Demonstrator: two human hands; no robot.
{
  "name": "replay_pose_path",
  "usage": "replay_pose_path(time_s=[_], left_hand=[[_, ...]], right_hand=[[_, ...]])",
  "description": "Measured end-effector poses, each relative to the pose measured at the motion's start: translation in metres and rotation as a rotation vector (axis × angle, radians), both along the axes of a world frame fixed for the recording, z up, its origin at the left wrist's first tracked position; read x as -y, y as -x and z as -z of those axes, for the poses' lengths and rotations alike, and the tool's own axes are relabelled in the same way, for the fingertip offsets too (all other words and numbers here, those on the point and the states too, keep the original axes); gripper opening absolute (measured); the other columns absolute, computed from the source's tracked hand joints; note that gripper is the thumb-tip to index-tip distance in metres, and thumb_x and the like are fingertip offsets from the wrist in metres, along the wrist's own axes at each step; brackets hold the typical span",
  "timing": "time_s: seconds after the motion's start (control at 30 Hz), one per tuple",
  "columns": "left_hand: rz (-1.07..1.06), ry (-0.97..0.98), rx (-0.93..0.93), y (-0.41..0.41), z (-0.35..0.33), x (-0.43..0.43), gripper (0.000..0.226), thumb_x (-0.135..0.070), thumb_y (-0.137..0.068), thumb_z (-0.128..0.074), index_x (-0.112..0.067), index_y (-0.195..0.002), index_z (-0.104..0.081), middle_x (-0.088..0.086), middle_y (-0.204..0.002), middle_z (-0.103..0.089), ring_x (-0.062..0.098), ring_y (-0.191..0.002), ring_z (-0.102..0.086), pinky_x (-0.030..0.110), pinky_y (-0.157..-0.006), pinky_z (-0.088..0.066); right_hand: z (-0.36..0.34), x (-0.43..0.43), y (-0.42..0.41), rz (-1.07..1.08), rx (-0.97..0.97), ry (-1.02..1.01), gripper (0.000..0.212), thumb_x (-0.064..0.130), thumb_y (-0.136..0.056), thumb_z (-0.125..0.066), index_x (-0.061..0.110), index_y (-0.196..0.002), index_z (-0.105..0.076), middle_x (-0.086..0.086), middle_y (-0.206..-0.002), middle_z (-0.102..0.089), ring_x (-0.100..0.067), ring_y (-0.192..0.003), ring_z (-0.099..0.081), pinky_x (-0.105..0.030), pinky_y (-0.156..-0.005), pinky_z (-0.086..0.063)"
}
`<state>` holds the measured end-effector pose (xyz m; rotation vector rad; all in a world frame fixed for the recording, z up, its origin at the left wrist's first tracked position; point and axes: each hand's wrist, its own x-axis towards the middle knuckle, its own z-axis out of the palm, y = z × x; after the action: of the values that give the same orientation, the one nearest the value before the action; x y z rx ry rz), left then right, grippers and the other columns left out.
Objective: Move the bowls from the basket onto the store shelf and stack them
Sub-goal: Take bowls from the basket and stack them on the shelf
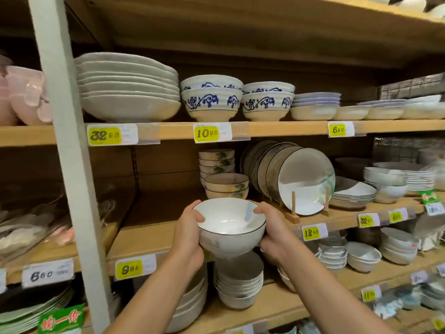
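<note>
Lower centre, the left hand (187, 237) and right hand (273, 233) are holding a white bowl (228, 229), fingers clamped on it, before the shelf (149, 237), not yet stacked.

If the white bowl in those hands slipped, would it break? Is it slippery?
Probably it would. The white bowl looks like glazed ceramic, so it is likely stiff and would chip or shatter. Its shiny surface is probably a bit slippery. That may be why the left hand and right hand both grip it.
</note>
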<state>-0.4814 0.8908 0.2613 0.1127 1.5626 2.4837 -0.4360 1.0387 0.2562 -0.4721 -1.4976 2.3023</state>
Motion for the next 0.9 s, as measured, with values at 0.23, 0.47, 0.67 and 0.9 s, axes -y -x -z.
replay_pose_path(time_s=[0.23,0.47,0.67,0.9], left_hand=[[0.009,0.028,0.014,0.053,0.012,-0.040,0.046,-0.003,-0.081,-0.039,-0.027,-0.116,-0.058,0.003,-0.106,-0.061,0.030,-0.097,-0.058,0.037,-0.069,-0.054],[-0.009,0.026,0.033,0.073,0.020,-0.061,0.044,-0.002,-0.074,-0.038,-0.024,-0.102,-0.063,0.010,-0.103,-0.067,0.034,-0.096,-0.062,0.043,-0.074,-0.055],[-0.034,0.068,-0.017,0.073,0.022,-0.072,0.045,-0.002,-0.075,-0.039,-0.019,-0.111,-0.060,0.008,-0.107,-0.069,0.028,-0.096,-0.064,0.031,-0.062,-0.053],[-0.187,0.069,-0.072,0.059,0.037,-0.084,0.054,-0.015,-0.084,-0.052,-0.029,-0.135,-0.042,0.000,-0.123,-0.059,0.020,-0.109,-0.058,0.039,-0.080,-0.053]], right_hand=[[0.001,-0.038,0.046,0.045,0.030,-0.005,0.029,0.009,-0.082,-0.045,0.010,-0.104,-0.064,-0.017,-0.104,-0.068,-0.037,-0.098,-0.061,-0.044,-0.080,-0.053],[0.009,-0.062,0.074,-0.004,0.038,0.014,0.039,0.007,-0.081,-0.044,0.006,-0.113,-0.064,-0.019,-0.109,-0.068,-0.038,-0.104,-0.061,-0.045,-0.087,-0.052],[0.013,-0.087,0.091,-0.121,0.008,0.015,0.034,0.005,-0.079,-0.040,0.005,-0.099,-0.067,-0.017,-0.096,-0.072,-0.032,-0.088,-0.063,-0.036,-0.077,-0.051],[0.017,-0.106,0.102,-0.261,-0.001,0.013,0.028,0.004,-0.079,-0.041,0.007,-0.081,-0.069,-0.012,-0.082,-0.074,-0.028,-0.079,-0.064,-0.033,-0.073,-0.050]])
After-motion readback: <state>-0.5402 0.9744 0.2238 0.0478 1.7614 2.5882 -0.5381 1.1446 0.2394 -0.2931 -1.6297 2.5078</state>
